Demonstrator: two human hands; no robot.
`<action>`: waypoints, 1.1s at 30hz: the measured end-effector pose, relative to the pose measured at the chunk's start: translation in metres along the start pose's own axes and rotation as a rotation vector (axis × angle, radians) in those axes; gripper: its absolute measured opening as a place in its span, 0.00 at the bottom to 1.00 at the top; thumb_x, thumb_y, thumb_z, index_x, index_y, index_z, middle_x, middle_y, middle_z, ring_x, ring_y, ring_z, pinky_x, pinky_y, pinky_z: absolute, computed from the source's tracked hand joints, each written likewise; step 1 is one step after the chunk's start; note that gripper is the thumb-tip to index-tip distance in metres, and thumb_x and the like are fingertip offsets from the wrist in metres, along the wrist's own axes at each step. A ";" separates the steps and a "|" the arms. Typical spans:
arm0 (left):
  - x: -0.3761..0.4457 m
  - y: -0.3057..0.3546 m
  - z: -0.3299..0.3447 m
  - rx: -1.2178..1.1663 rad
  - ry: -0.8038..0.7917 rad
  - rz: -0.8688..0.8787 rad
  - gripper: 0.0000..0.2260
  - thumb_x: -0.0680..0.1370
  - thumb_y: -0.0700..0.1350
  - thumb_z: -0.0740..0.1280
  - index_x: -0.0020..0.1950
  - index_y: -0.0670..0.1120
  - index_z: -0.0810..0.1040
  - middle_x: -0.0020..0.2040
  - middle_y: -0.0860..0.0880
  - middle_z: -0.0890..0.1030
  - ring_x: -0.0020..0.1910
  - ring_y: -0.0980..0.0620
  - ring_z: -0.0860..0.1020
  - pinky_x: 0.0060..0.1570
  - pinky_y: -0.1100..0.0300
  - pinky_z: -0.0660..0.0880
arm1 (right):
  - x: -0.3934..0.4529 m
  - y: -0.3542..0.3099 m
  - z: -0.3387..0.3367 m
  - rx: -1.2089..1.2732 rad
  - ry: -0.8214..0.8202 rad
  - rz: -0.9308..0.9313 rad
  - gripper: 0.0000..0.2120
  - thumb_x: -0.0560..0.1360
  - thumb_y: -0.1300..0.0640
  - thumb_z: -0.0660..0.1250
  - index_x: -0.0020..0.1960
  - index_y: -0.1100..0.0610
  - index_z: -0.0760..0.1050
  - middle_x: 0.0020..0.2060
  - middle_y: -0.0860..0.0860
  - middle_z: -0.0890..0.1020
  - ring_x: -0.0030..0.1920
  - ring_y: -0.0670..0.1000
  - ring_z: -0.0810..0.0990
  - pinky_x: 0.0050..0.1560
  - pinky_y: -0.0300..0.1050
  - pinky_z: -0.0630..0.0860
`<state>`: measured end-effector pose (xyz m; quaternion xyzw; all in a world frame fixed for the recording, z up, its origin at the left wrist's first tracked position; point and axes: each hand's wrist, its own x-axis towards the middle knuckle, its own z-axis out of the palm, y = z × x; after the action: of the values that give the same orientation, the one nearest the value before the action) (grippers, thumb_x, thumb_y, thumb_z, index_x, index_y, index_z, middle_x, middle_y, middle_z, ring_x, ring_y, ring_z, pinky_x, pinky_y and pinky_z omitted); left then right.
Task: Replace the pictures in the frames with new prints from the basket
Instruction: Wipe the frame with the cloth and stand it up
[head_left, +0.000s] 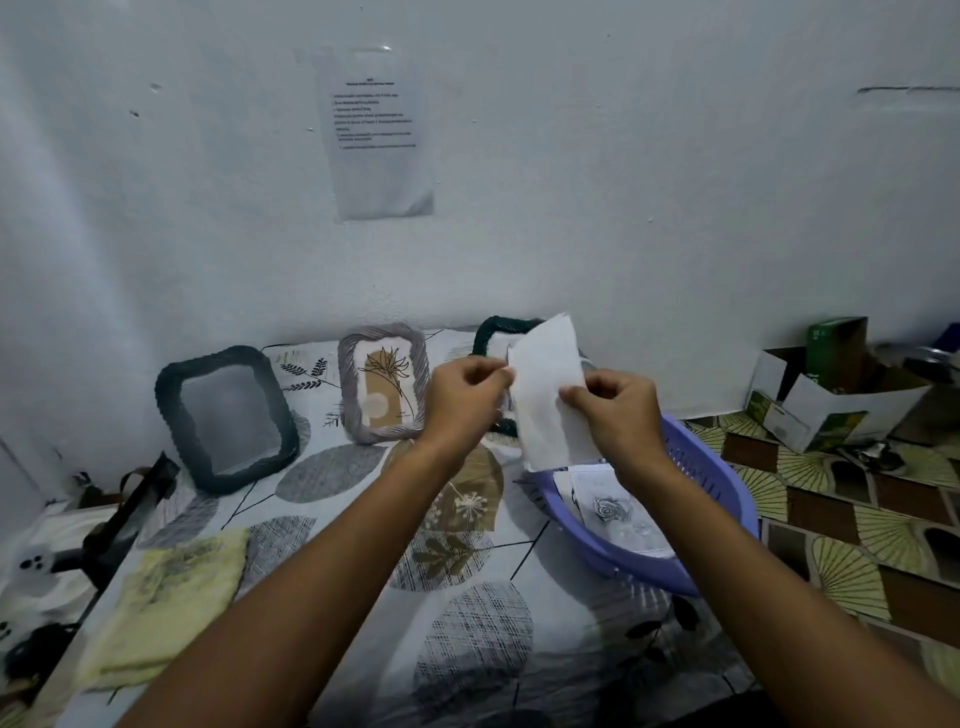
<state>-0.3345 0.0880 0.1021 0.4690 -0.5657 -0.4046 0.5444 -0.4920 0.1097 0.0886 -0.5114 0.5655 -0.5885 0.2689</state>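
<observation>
My left hand (465, 397) and my right hand (618, 415) both pinch a white paper print (548, 395), held upright above the purple basket (701, 499); its blank back faces me. More prints lie in the basket, the top one (610, 512) showing a grey rose. Three frames lean on the wall: a dark grey frame (226, 418) at the left holding no picture that I can make out, a light grey frame (382, 384) holding a brown flower picture, and a dark green frame (493, 338) mostly hidden behind the held print.
A yellow cloth (166, 597) lies at the front left of the leaf-patterned table cover (467, 623). Dark objects sit off the table's left edge. Open cardboard boxes (831, 395) stand on the patterned floor at the right. A printed sheet (376, 132) is taped to the wall.
</observation>
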 end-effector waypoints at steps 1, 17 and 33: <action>0.001 0.009 0.009 -0.068 -0.080 -0.066 0.04 0.76 0.42 0.69 0.49 0.44 0.80 0.47 0.45 0.82 0.46 0.47 0.80 0.43 0.50 0.81 | 0.001 -0.002 -0.001 -0.039 -0.012 -0.059 0.04 0.73 0.61 0.71 0.45 0.61 0.83 0.39 0.54 0.84 0.37 0.51 0.80 0.39 0.45 0.76; 0.020 0.011 0.027 -0.324 -0.216 -0.370 0.06 0.81 0.38 0.59 0.49 0.42 0.76 0.41 0.45 0.82 0.36 0.48 0.82 0.38 0.51 0.80 | 0.021 -0.003 -0.035 0.122 -0.015 0.011 0.05 0.73 0.66 0.71 0.49 0.60 0.81 0.41 0.54 0.83 0.42 0.49 0.81 0.46 0.41 0.78; 0.011 -0.005 0.040 -0.195 -0.362 -0.423 0.09 0.76 0.31 0.65 0.56 0.34 0.75 0.46 0.40 0.82 0.36 0.47 0.83 0.33 0.55 0.82 | 0.045 0.026 -0.077 0.148 -0.143 0.496 0.03 0.70 0.69 0.71 0.41 0.65 0.78 0.34 0.58 0.83 0.31 0.54 0.81 0.37 0.49 0.81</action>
<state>-0.3739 0.0738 0.0963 0.4423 -0.5016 -0.6387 0.3806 -0.5838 0.0934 0.0900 -0.3764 0.6085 -0.5068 0.4809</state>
